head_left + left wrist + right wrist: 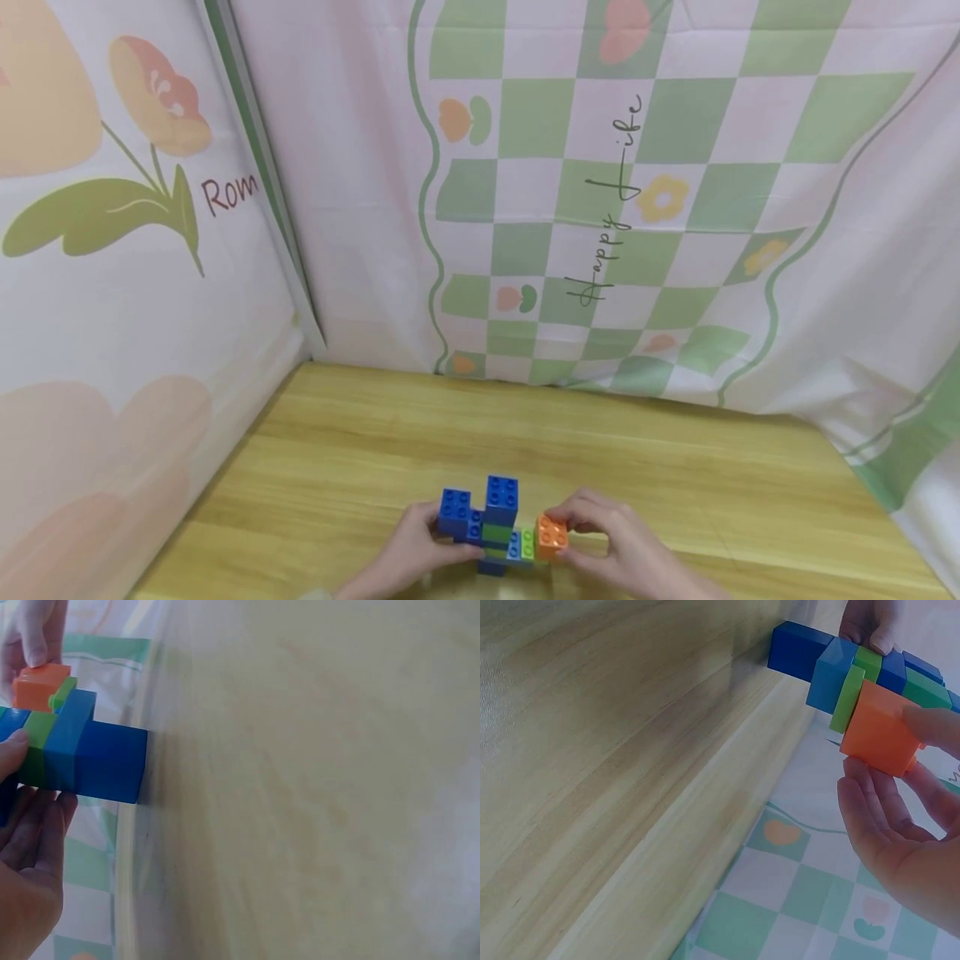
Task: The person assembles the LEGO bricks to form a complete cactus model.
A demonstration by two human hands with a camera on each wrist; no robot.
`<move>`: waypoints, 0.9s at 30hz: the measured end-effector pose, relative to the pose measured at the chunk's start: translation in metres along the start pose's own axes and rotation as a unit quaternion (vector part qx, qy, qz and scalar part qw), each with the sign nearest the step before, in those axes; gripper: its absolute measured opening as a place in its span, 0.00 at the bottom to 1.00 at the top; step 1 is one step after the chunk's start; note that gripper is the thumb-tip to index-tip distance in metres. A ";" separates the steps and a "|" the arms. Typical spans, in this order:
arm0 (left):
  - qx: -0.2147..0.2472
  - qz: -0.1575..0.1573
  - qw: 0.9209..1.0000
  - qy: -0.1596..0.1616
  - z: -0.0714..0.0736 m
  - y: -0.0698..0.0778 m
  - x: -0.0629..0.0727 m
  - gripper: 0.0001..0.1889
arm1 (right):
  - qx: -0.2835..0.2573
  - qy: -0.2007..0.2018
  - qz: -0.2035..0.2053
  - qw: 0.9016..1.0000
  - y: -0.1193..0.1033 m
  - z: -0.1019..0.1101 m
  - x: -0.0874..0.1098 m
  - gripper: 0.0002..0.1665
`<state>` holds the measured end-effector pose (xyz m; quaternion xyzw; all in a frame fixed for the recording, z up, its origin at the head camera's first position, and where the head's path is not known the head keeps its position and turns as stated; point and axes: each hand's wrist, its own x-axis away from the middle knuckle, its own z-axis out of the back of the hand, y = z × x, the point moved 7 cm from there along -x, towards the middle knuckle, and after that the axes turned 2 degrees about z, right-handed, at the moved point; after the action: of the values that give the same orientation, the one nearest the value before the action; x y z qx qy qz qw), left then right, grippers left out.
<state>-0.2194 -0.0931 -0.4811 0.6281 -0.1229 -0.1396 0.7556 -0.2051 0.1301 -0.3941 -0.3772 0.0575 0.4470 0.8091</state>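
Observation:
A stack of toy building bricks (501, 502), mostly dark blue with green layers, stands upright on the table. A blue arm juts out on its left, and a lighter blue brick (831, 673) with a thin lime green brick (847, 699) extends on its right. My left hand (412, 550) grips the stack from the left, thumb in front at the green and blue layers. An orange brick (552, 533) is pinched between the thumb and fingers of my right hand (618, 542). It sits against the lime brick; whether they are joined I cannot tell.
The wood-grained table (360, 433) spreads around the bricks. Behind it hangs a green and white checked cloth (532, 117), and a flowered cloth wall (135, 325) rises along the left edge.

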 end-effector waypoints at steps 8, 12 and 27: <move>0.004 0.009 1.000 -0.005 0.000 0.000 0.000 0.20 | 0.008 0.000 -0.006 1.000 -0.001 -0.001 0.001 0.20; 0.005 0.017 1.000 -0.006 0.000 -0.001 0.000 0.21 | 0.009 -0.006 -0.021 1.000 -0.001 -0.001 0.001 0.20; -0.005 0.030 1.000 -0.005 -0.001 0.000 0.000 0.22 | 0.015 0.006 -0.016 1.000 0.002 0.000 0.001 0.20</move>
<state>-0.2190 -0.0928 -0.4816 0.6196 -0.1452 -0.1208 0.7619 -0.2061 0.1315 -0.3963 -0.3685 0.0632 0.4312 0.8212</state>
